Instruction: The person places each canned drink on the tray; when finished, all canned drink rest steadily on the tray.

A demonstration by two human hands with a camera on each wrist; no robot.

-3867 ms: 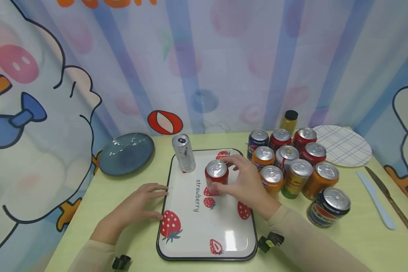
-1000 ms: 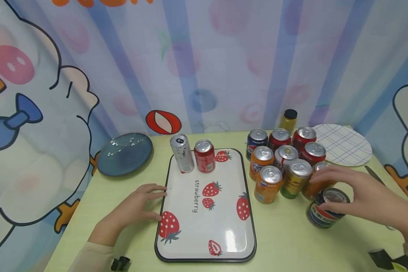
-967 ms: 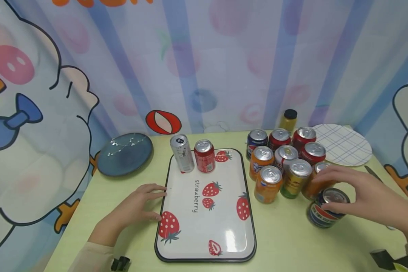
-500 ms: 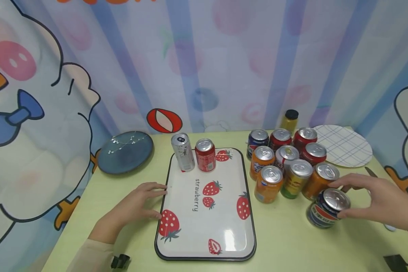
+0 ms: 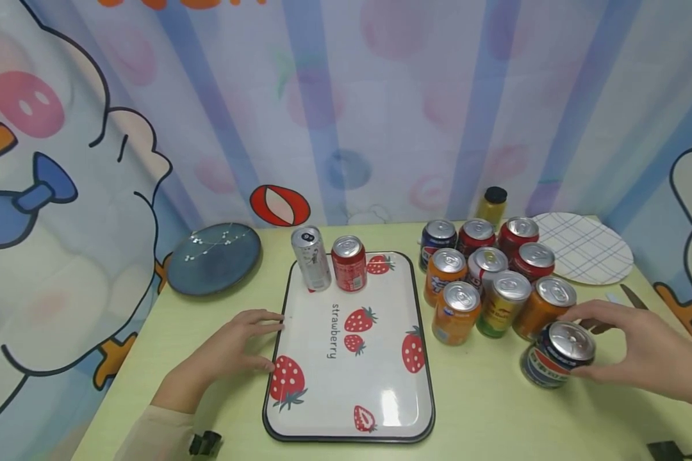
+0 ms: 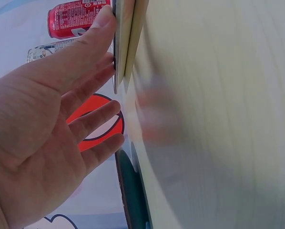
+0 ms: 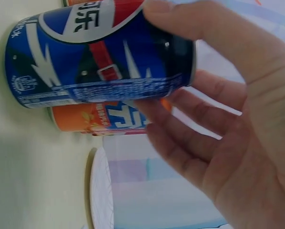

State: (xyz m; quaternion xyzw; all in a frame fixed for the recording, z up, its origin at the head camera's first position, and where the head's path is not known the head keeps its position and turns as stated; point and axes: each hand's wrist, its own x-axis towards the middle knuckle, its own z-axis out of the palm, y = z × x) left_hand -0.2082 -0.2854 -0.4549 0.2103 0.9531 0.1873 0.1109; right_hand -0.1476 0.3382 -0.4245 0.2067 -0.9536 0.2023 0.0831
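From my distant place I follow two bare hands over a pale table point(image 5: 478, 403); the right hand point(image 5: 634, 349) is clamped on a dark blue can point(image 5: 544, 368), with the thumb on its near side and the fingers behind it, near to the top; this can looks upright on the table, well to the right of the strawberry tray point(image 5: 323, 403), and just in front of an orange can point(image 5: 542, 310); in the right wrist view I see the thumb pressing on the printed wall of the can, while some of the other fingers stay apart from it. The left hand point(image 5: 227, 346) grips no can; its fingers are rather straight and spread, the thumb well apart from them, and the fingertips are at the left edge of the tray; on the far end of the tray stand a slim silver can point(image 5: 313, 262) and a red can point(image 5: 350, 267), side by side; between the tray and the right hand there is a tight group of nine cans, the yellow-green can point(image 5: 500, 307) among them; a dark plate point(image 5: 213, 262) lies at far left, and a checked plate point(image 5: 594, 250) at far right, beside the group.
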